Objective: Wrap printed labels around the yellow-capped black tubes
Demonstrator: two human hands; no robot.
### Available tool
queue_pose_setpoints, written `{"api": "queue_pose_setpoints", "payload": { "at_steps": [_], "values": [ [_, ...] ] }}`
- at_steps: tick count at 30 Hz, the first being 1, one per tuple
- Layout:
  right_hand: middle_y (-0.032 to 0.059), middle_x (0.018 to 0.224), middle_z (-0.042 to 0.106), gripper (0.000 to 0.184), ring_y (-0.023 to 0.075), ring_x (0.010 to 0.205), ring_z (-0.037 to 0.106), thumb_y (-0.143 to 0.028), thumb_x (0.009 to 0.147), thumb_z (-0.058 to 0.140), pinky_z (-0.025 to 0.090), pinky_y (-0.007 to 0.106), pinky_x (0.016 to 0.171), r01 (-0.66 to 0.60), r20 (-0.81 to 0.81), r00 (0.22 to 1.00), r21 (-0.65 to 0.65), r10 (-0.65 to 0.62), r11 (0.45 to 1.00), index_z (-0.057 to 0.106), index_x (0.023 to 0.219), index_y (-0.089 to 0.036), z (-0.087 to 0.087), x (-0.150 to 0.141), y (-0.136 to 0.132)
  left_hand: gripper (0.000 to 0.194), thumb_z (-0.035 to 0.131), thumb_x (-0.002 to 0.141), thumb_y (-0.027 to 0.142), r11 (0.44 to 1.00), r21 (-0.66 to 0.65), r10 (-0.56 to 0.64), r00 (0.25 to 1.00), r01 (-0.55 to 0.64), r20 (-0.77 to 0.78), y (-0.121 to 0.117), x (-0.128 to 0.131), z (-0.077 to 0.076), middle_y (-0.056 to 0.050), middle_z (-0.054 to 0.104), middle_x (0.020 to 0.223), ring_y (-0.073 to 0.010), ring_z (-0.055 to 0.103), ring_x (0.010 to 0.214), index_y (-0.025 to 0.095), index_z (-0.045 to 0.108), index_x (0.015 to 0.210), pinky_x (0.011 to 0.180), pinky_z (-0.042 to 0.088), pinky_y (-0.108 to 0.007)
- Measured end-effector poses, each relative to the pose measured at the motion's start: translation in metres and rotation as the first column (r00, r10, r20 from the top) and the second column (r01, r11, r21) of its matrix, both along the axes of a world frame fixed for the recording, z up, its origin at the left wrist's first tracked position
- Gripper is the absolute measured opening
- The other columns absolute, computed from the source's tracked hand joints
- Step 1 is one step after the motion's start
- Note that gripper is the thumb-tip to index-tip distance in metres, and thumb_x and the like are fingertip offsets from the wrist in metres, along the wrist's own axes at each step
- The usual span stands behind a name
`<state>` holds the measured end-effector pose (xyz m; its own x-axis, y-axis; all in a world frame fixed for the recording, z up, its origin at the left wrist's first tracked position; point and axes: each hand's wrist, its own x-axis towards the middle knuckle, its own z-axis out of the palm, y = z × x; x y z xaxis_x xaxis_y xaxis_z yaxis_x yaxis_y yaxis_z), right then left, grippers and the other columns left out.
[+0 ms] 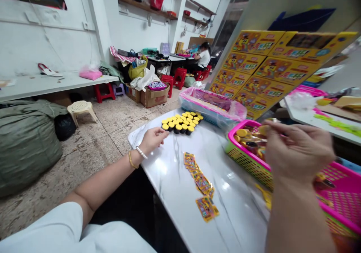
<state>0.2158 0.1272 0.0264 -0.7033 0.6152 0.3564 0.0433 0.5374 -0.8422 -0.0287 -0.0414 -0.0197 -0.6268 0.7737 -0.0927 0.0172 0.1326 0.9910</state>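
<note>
My left hand [153, 139] rests on the white marble table [175, 170], fingers curled beside a cluster of several small black pots with yellow lids [182, 123], its fingertips touching the nearest one. My right hand [296, 151] is raised over a pink and yellow basket [248, 162] of the same pots, fingers pinched on a small thing I cannot make out. A row of colourful printed stickers [200, 185] lies on the table between my hands.
A clear bag-lined tray [211, 108] stands behind the pots, beside stacked yellow printed boxes [270, 68]. On the floor to the left are a green sack [26, 140], a white stool [81, 110] and cardboard boxes [153, 95]. Another person [203, 57] sits at a far table.
</note>
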Motion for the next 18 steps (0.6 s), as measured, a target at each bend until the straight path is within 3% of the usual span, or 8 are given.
{"api": "queue_pose_setpoints", "payload": {
  "at_steps": [4, 8, 11, 14, 18],
  "values": [
    [0.006, 0.094, 0.07, 0.031, 0.0191, 0.071, 0.068, -0.048, 0.076, 0.079, 0.055, 0.033, 0.063, 0.046, 0.253, 0.965, 0.109, -0.073, 0.993, 0.081, 0.098, -0.026, -0.01, -0.013, -0.002, 0.02, 0.077, 0.072, 0.033, 0.995, 0.001, 0.102, 0.983, -0.103, -0.153, 0.0, -0.017, -0.005, 0.005, 0.055, 0.053, -0.0099, 0.051, 0.053, 0.018, 0.065, 0.075, 0.054, 0.033, -0.02],
    [0.0073, 0.096, 0.07, 0.026, 0.0187, 0.073, 0.065, -0.036, 0.077, 0.079, 0.05, 0.032, 0.07, -0.018, 0.502, 0.862, 0.169, -0.071, 0.985, 0.08, 0.1, -0.025, -0.032, -0.041, -0.009, 0.024, 0.073, 0.075, 0.039, 0.999, -0.031, 0.034, 0.979, -0.041, -0.199, 0.004, -0.009, -0.008, 0.004, 0.057, 0.055, -0.0098, 0.05, 0.05, 0.017, 0.068, 0.08, 0.052, 0.033, -0.021],
    [0.0047, 0.088, 0.068, 0.027, 0.0182, 0.075, 0.063, -0.021, 0.061, 0.087, 0.048, 0.029, 0.073, -0.065, 0.563, 0.825, 0.176, -0.046, 0.982, 0.08, 0.088, -0.023, -0.05, -0.054, -0.014, 0.034, 0.069, 0.076, 0.049, 0.996, -0.056, -0.075, 0.981, 0.066, -0.181, 0.004, 0.008, -0.013, 0.003, 0.057, 0.053, -0.01, 0.046, 0.043, 0.016, 0.067, 0.082, 0.046, 0.033, -0.022],
    [0.004, 0.087, 0.07, 0.014, 0.0171, 0.079, 0.065, -0.017, 0.065, 0.084, 0.048, 0.025, 0.073, -0.068, 0.573, 0.818, 0.185, -0.051, 0.98, 0.079, 0.078, -0.02, -0.061, -0.057, -0.013, 0.039, 0.069, 0.072, 0.054, 0.984, -0.05, -0.178, 0.966, 0.171, -0.185, 0.006, 0.02, -0.021, 0.0, 0.059, 0.057, -0.0099, 0.045, 0.04, 0.015, 0.062, 0.073, 0.042, 0.032, -0.023],
    [0.0009, 0.079, 0.072, 0.015, 0.0161, 0.074, 0.066, -0.017, 0.061, 0.086, 0.045, 0.021, 0.062, -0.042, 0.575, 0.814, 0.201, -0.083, 0.979, 0.08, 0.075, -0.02, -0.062, -0.057, -0.011, 0.043, 0.071, 0.067, 0.056, 0.972, -0.061, -0.233, 0.959, 0.226, -0.158, 0.02, 0.027, -0.037, -0.003, 0.065, 0.077, -0.0115, 0.051, 0.049, 0.015, 0.064, 0.08, 0.044, 0.036, -0.024]
  ]
}}
